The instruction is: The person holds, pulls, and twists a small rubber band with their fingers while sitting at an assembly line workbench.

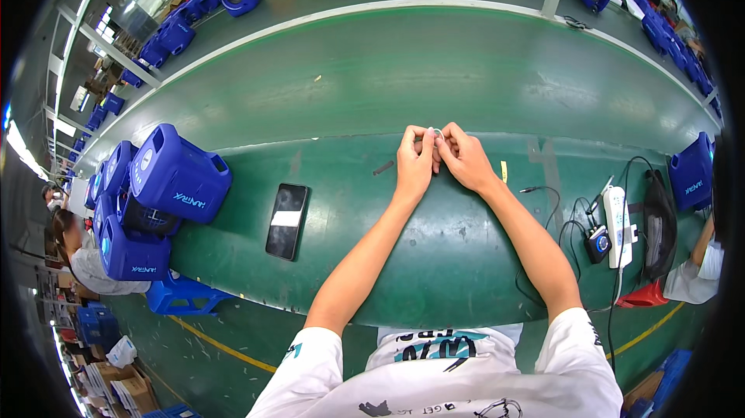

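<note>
Thin white loop [439, 132] up at fingertips, between left hand [417, 157] and right hand [466, 159], over green worktable [349, 185]. Light, even pinch looks best here; hands kept low, so any slip lands on tabletop. Both thumb-and-index pairs closed on loop, other fingers curled, partly hidden. Forearms reaching forward, converging, bare below sleeves.

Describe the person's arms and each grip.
The left sleeve and right sleeve are short and white, the left with a teal mark, the right with dark print. The left forearm and right forearm are bare. The left grip and right grip are gloveless.
</note>
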Available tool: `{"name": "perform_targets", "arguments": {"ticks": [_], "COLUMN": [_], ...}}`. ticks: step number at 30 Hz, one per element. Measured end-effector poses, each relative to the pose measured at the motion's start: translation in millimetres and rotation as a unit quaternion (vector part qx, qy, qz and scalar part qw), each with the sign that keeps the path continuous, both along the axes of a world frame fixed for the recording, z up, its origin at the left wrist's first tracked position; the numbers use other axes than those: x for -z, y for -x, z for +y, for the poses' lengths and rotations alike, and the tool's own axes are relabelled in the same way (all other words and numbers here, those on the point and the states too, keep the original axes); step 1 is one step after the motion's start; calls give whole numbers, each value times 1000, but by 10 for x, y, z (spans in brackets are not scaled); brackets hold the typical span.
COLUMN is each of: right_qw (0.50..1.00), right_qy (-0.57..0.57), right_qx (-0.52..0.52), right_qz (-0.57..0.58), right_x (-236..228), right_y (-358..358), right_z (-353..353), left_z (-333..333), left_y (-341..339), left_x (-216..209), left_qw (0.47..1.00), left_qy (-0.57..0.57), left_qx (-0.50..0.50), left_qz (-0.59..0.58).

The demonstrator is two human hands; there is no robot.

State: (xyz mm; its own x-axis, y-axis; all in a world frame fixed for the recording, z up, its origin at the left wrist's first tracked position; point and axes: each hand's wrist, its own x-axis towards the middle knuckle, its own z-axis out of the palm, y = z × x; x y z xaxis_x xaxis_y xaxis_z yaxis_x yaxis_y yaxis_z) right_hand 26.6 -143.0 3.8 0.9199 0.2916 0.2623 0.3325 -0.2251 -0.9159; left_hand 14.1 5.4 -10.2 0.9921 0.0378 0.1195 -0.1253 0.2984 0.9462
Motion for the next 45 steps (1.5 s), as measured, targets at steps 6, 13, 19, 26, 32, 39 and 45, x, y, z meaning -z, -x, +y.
{"name": "perform_targets", "arguments": {"ticks": [6, 13, 19, 26, 32, 39, 45], "right_qw": [1000, 1000, 999, 998, 999, 997, 996], "right_qy": [-7, 1, 3, 15, 9, 24, 22], "right_qx": [-11, 20, 45, 52, 46, 59, 78], "right_qz": [-3, 1, -12, -27, -15, -43, -24], "right_x": [-94, -118, -68, -86, -72, -39, 18], "right_y": [34, 21, 28, 19, 14, 1, -38], "right_z": [12, 13, 17, 11, 13, -4, -17], "left_z": [-3, -6, -25, -19, -31, -38, -40], "left_y": [5, 19, 22, 11, -13, 29, 17], "left_x": [-19, -51, -14, 2, 43, -41, -52], "left_qw": [1000, 1000, 1000, 1000, 999, 1000, 998], "left_qy": [-2, -2, -5, -20, -30, -18, -51], "left_qx": [5, 10, -10, 4, -5, -4, -24], "left_qz": [7, -4, -18, -12, -11, -1, -22]}}
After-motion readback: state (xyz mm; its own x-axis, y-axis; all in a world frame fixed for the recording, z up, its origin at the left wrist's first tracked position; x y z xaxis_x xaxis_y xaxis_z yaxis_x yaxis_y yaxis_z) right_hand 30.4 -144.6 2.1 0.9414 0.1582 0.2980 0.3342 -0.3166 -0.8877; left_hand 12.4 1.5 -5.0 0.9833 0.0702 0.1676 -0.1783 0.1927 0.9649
